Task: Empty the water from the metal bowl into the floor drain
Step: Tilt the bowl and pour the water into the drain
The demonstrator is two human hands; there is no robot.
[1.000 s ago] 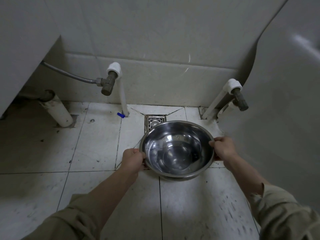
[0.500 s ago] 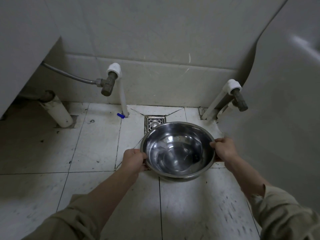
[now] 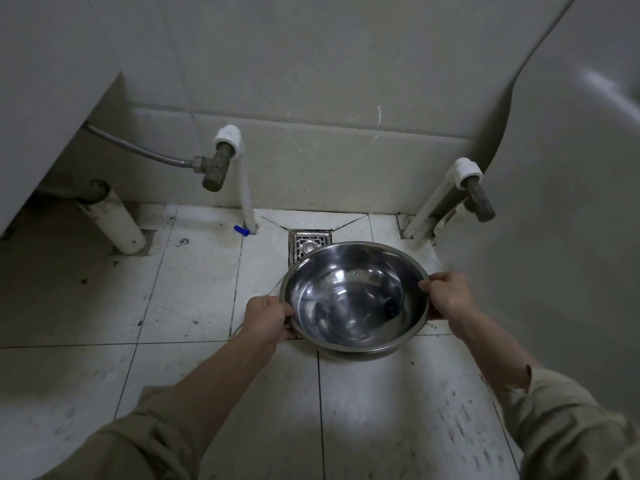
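Hands first: left hand (image 3: 265, 318) and right hand (image 3: 446, 294) closed on opposite rims of metal bowl (image 3: 355, 296), water inside, held over white floor tiles (image 3: 194, 271), partly covering floor drain (image 3: 308, 244).

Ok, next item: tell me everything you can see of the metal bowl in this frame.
The metal bowl is round, shiny steel with a thin rolled rim. It is held above the tiled floor, mouth up and roughly level, partly covering the floor drain. The left hand grips the left rim, the right hand the right rim. A shallow pool of clear water seems to lie at its bottom.
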